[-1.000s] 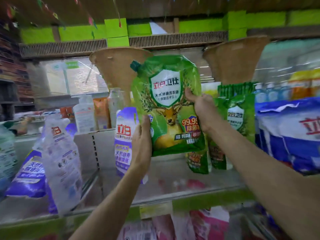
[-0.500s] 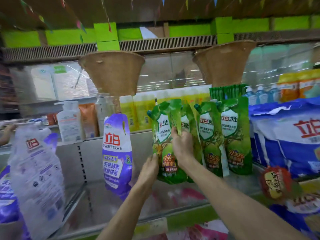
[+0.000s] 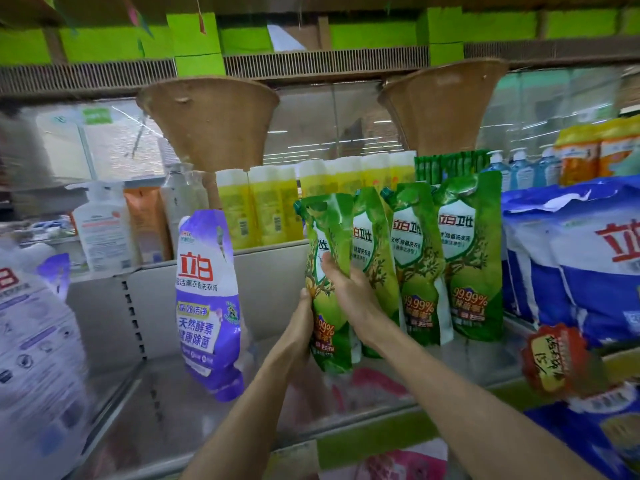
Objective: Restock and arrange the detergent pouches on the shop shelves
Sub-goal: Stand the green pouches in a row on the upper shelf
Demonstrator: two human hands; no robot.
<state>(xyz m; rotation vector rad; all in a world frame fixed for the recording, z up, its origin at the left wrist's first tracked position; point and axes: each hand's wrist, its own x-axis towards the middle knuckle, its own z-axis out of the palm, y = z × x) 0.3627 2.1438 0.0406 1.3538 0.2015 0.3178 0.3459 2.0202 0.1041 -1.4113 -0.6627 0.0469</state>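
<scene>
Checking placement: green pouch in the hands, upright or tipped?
Upright: green pouch has spout up, base down, beside the standing green row; left hand and right hand hold it. Base resting on shelf: cannot tell.

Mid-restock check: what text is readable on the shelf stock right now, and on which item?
"立白卫仕", "99.99%": rightmost green pouch
"仕", "99%": held green pouch, rest covered
"立白", "天然酵素", "健康除菌": purple pouch
"立": blue bag, cut off
Too blurred: red price tag, white pump bottle label
</scene>
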